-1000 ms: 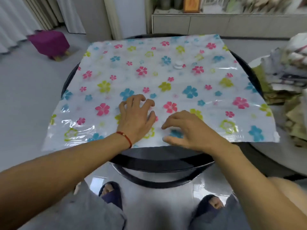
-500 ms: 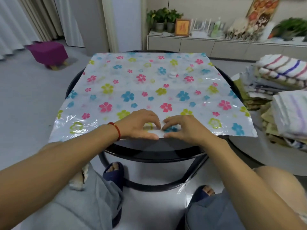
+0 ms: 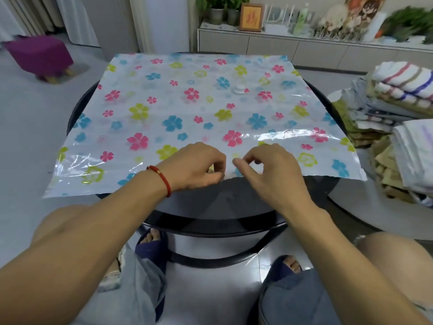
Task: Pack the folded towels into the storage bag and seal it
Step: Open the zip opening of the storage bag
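A flat plastic storage bag [image 3: 164, 106] printed with pink, blue and yellow flowers lies spread over a round black table [image 3: 210, 216]. It has a white valve [image 3: 238, 88] near its far middle. My left hand [image 3: 196, 166] and my right hand [image 3: 269, 170] sit side by side at the middle of the bag's near edge, fingers curled, pinching the plastic there. Folded towels [image 3: 398, 127] are stacked in piles on a second surface to the right of the table, apart from both hands.
A purple stool [image 3: 39, 57] stands on the floor at the far left. A low cabinet [image 3: 304, 45] with plants and a framed picture runs along the back wall. My knees and slippered feet are below the table's near edge.
My hands slid back from flat on the bag to its near edge and now pinch it with curled fingers. The camera view tilted up, bringing the towels and cabinet into sight.
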Motion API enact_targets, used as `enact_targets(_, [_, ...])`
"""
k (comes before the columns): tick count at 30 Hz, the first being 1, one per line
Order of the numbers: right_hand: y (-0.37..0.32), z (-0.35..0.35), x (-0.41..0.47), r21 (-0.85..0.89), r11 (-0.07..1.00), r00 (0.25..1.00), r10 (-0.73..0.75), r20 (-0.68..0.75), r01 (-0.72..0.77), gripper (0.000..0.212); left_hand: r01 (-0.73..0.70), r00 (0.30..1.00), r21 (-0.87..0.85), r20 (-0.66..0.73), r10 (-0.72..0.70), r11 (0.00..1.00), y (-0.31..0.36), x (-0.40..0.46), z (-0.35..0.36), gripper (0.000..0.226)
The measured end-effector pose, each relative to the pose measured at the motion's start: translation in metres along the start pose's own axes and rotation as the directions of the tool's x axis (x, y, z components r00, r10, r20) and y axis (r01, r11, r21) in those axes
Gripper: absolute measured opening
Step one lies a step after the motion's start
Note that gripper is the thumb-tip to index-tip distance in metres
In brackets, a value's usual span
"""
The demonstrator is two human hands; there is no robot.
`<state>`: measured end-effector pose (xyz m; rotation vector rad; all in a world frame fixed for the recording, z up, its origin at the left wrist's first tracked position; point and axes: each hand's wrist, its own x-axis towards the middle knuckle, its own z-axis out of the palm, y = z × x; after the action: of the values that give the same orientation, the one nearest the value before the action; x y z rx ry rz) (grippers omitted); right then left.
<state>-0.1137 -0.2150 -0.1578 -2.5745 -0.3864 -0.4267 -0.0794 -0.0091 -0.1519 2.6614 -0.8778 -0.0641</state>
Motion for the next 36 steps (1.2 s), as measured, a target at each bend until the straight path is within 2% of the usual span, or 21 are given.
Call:
enact_targets(1, [-0.002, -0.001, -0.008, 0.13, 0.982, 0.988, 0.144, -0.05, -0.137, 0.038, 0.0, 1.0, 0.01, -0.019, 0.0, 1.0, 0.001, -0.001, 0.0, 0.008])
enact_targets(2, [-0.004, 0.0, -0.014, 0.288, 0.913, 0.956, 0.291, 0.035, -0.289, 0.044, -0.001, 0.999, 0.019, -0.041, 0.002, 1.0, 0.002, -0.002, -0.001, 0.009])
enact_targets(3, [-0.007, 0.003, -0.02, 0.41, 0.799, 0.898, 0.384, 0.215, -0.44, 0.046, 0.002, 0.998, 0.02, -0.069, -0.001, 1.0, 0.002, -0.004, -0.002, 0.01])
enact_targets(4, [-0.011, 0.008, -0.024, 0.482, 0.669, 0.823, 0.414, 0.389, -0.565, 0.045, 0.009, 0.995, 0.013, -0.097, -0.008, 1.0, 0.003, -0.005, -0.003, 0.011])
enact_targets(5, [-0.013, 0.016, -0.026, 0.531, 0.554, 0.766, 0.418, 0.488, -0.641, 0.044, 0.018, 0.993, 0.003, -0.119, -0.017, 1.0, 0.004, -0.005, -0.005, 0.012])
enact_targets(7, [-0.017, 0.028, -0.023, 0.647, 0.393, 0.752, 0.44, 0.491, -0.653, 0.036, 0.043, 0.989, -0.018, -0.139, -0.045, 0.999, 0.008, -0.005, -0.008, 0.013])
enact_targets(9, [-0.019, 0.034, -0.016, 0.742, 0.32, 0.783, 0.454, 0.425, -0.589, 0.026, 0.076, 0.986, -0.033, -0.147, -0.08, 0.997, 0.011, -0.005, -0.009, 0.013])
enact_targets(12, [-0.021, 0.038, -0.013, 0.762, 0.3, 0.789, 0.45, 0.418, -0.574, 0.02, 0.102, 0.98, -0.042, -0.169, -0.108, 0.994, 0.013, -0.006, -0.011, 0.011])
enact_targets(15, [-0.02, 0.04, -0.011, 0.785, 0.262, 0.786, 0.464, 0.408, -0.562, 0.023, 0.124, 0.975, -0.048, -0.18, -0.13, 0.991, 0.018, -0.003, -0.012, 0.008])
enact_targets(20, [-0.022, 0.047, -0.009, 0.762, 0.397, 0.809, 0.522, 0.27, -0.511, 0.036, 0.174, 0.959, -0.075, -0.213, -0.187, 0.982, 0.021, -0.002, -0.011, 0.007])
enact_targets(23, [-0.025, 0.051, -0.01, 0.755, 0.428, 0.804, 0.554, 0.216, -0.497, 0.023, 0.206, 0.95, -0.093, -0.221, -0.221, 0.974, 0.02, 0.0, -0.01, 0.006])
enact_targets(25, [-0.021, 0.049, -0.006, 0.76, 0.413, 0.799, 0.559, 0.223, -0.501, 0.016, 0.218, 0.942, -0.07, -0.245, -0.228, 0.973, 0.021, 0.001, -0.008, 0.005])
enact_targets(27, [-0.019, 0.048, -0.004, 0.771, 0.407, 0.815, 0.527, 0.24, -0.49, 0.012, 0.237, 0.928, -0.05, -0.285, -0.242, 0.97, 0.02, 0.004, -0.007, 0.004])
enact_targets(29, [-0.021, 0.048, -0.006, 0.757, 0.45, 0.846, 0.474, 0.246, -0.473, 0.011, 0.253, 0.903, -0.067, -0.34, -0.261, 0.965, 0.019, 0.007, -0.01, 0.011])
enact_targets(32, [-0.024, 0.047, -0.001, 0.746, 0.457, 0.835, 0.494, 0.241, -0.485, 0.02, 0.193, 0.912, -0.083, -0.352, -0.21, 0.978, 0.018, 0.006, -0.012, 0.01])
enact_targets(36, [-0.013, 0.039, 0.012, 0.784, 0.349, 0.768, 0.594, 0.238, -0.513, 0.037, 0.096, 0.933, 0.012, -0.35, -0.086, 0.995, 0.02, 0.0, -0.002, 0.006])
